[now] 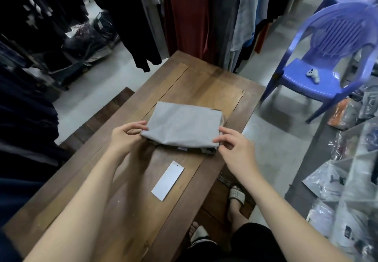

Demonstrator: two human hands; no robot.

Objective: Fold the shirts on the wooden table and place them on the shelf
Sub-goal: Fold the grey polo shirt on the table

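A grey shirt (182, 126), folded into a compact rectangle, lies in the middle of the wooden table (126, 200). My left hand (124, 137) pinches its near left corner between thumb and fingers. At the near right corner my right hand (235, 145) pinches the fold's edge with thumb and forefinger. Both corners look slightly raised off the wood. No shelf shows in this view.
A white paper tag (168, 180) lies on the table near me. A blue plastic chair (335, 57) with a small white object on its seat stands at the right. Hanging clothes (188, 12) crowd the far end. Bagged garments (347, 180) pile at the right, dark clothes at the left.
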